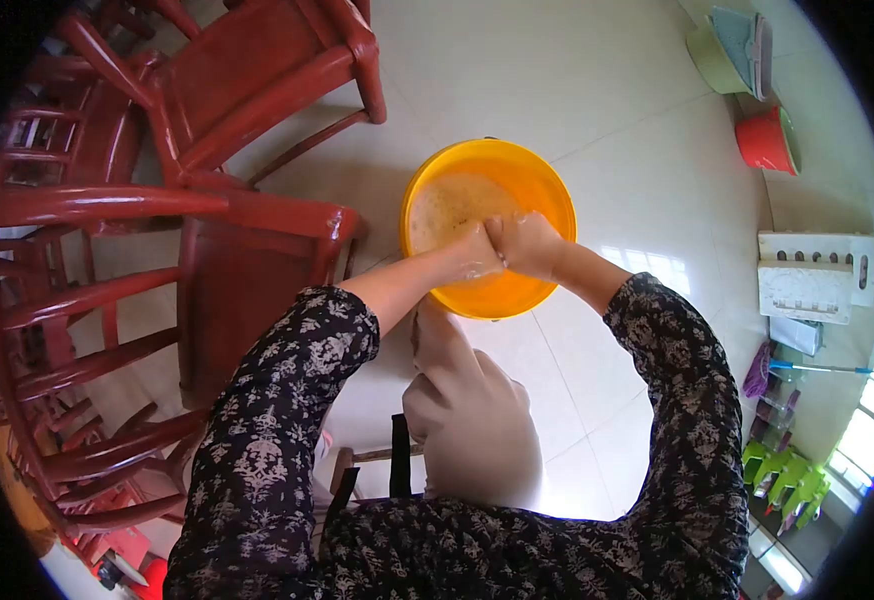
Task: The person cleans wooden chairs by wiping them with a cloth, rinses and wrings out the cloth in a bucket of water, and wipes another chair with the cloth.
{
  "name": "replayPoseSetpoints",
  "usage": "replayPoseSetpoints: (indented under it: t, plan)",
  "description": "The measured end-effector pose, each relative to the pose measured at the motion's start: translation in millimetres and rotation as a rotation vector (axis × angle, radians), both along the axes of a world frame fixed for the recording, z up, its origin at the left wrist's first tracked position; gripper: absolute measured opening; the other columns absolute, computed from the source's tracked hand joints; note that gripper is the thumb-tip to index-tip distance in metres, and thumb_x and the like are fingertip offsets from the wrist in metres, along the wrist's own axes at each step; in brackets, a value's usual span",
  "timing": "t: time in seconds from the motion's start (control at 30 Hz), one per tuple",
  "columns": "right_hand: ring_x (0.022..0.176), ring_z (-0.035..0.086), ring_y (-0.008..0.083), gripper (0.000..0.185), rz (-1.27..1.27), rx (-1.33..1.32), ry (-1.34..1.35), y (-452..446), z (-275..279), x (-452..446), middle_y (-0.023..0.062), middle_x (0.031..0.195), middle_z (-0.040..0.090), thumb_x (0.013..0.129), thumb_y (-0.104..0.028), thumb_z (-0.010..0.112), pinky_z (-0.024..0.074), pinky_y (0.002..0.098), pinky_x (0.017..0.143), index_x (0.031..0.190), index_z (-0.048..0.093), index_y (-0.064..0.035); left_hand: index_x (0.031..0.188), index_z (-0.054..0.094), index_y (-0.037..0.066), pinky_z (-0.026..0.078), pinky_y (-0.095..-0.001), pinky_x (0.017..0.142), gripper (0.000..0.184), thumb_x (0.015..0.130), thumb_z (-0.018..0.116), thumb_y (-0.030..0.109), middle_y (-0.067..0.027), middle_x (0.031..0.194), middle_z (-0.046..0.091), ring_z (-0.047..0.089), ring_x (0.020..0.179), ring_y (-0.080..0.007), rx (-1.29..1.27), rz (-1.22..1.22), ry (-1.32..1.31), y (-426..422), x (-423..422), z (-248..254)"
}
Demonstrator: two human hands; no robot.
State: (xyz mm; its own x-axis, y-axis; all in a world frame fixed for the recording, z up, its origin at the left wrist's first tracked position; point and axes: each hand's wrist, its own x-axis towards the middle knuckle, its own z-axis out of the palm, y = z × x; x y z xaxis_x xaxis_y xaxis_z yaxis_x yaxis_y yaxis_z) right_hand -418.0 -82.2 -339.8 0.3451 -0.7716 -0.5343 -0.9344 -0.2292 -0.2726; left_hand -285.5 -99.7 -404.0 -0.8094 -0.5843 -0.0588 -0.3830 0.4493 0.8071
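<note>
A yellow bucket [547,195] holds cloudy, sudsy water [457,200] with foam on its surface. Over its near half, my left hand [474,252] and my right hand [527,243] press against each other, both closed, fingers curled. Wet suds cling to the left hand. Whatever lies between the two hands is hidden by the fingers and cannot be made out.
Red wooden chairs [267,85] crowd the left side. Along the right wall stand a red bucket [765,140], a pale bin [714,55], a white plastic rack [807,278], a blue-handled mop [757,370] and green plastic items [787,478]. Tiled floor [517,60] surrounds the yellow bucket.
</note>
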Motion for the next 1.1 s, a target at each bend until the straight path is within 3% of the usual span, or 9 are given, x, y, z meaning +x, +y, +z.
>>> replayPoseSetpoints:
  t: [0.1,0.43,0.63,0.73,0.8,0.83,0.9,0.97,1.1]
  plan:
    - [0.069,0.063,0.0344,0.025,-0.093,0.000,0.045,3,-7,4,0.0176,0.079,0.064,0.079,-0.014,0.052,0.0510,0.0420,0.060,0.101,0.053,-0.0031,0.105,0.057,0.009,0.047,-0.0383,0.082,0.034,0.076,0.063,0.026,-0.0147,0.094,0.065,0.060,0.095,-0.0342,0.016,-0.089,-0.282,-4,-10,-10]
    - [0.078,0.063,0.0349,0.026,-0.488,-0.058,-0.462,26,-63,10,0.0217,0.080,0.063,0.069,-0.009,0.062,0.0481,0.0423,0.066,0.094,0.055,-0.0024,0.109,0.052,0.004,0.049,-0.0411,0.073,0.041,0.073,0.062,0.021,-0.0190,0.093,0.064,0.063,0.087,-0.0318,-0.077,-0.181,-0.556,-23,7,22]
    - [0.054,0.043,0.0089,0.038,-1.094,0.787,-0.971,17,-52,-16,0.0048,0.075,0.056,0.074,-0.016,0.067,0.0329,0.0216,0.041,0.108,0.052,-0.0059,0.106,0.051,0.007,0.050,-0.0417,0.070,0.037,0.074,0.063,0.020,-0.0160,0.085,0.062,0.063,0.079,-0.0315,-0.622,-0.069,-0.302,-33,6,3]
    - [0.060,0.046,0.0071,0.045,-1.094,0.712,-1.610,25,-17,-21,0.0024,0.083,0.056,0.083,-0.042,0.056,0.0307,0.0163,0.045,0.111,0.052,-0.0065,0.094,0.052,0.008,0.049,-0.0387,0.060,0.031,0.073,0.067,0.027,-0.0133,0.076,0.058,0.062,0.071,-0.0304,-0.572,0.045,0.029,-41,9,14]
    - [0.062,0.047,0.0086,0.045,-1.227,0.587,-1.836,30,-17,-20,0.0020,0.084,0.056,0.084,-0.042,0.055,0.0336,0.0183,0.049,0.112,0.052,-0.0061,0.079,0.048,0.007,0.047,-0.0379,0.056,0.037,0.072,0.070,0.037,-0.0109,0.069,0.054,0.060,0.066,-0.0279,0.204,0.256,-0.224,-48,5,24]
    - [0.065,0.049,0.0101,0.045,-1.362,0.461,-2.057,32,-19,-16,0.0016,0.085,0.056,0.085,-0.041,0.053,0.0366,0.0203,0.053,0.113,0.051,-0.0057,0.079,0.048,0.007,0.047,-0.0379,0.056,0.037,0.072,0.070,0.037,-0.0109,0.069,0.054,0.060,0.066,-0.0279,0.194,0.255,-0.223,-48,6,29]
    - [0.071,0.052,0.0126,0.041,-1.466,0.383,-1.986,28,-69,-5,0.0047,0.094,0.057,0.088,-0.034,0.050,0.0422,0.0234,0.061,0.119,0.048,-0.0074,0.082,0.055,0.003,0.047,-0.0393,0.065,0.046,0.071,0.071,0.044,-0.0137,0.079,0.061,0.062,0.076,-0.0303,1.032,0.476,-0.159,-58,5,20]
    - [0.081,0.055,0.0142,0.038,-1.551,0.198,-1.023,26,-93,7,0.0060,0.097,0.057,0.088,-0.035,0.052,0.0433,0.0266,0.070,0.115,0.050,-0.0080,0.101,0.052,-0.003,0.045,-0.0393,0.082,0.055,0.073,0.070,0.041,-0.0196,0.097,0.060,0.058,0.096,-0.0321,1.017,0.487,-0.338,-49,9,16]
    - [0.079,0.056,0.0144,0.031,-1.612,0.368,-1.224,8,-49,16,0.0070,0.092,0.057,0.088,-0.028,0.056,0.0435,0.0255,0.070,0.109,0.053,-0.0058,0.112,0.039,-0.001,0.037,-0.0377,0.095,0.066,0.069,0.075,0.035,-0.0223,0.116,0.042,0.046,0.112,-0.0299,0.349,0.567,-0.271,-29,7,-21]
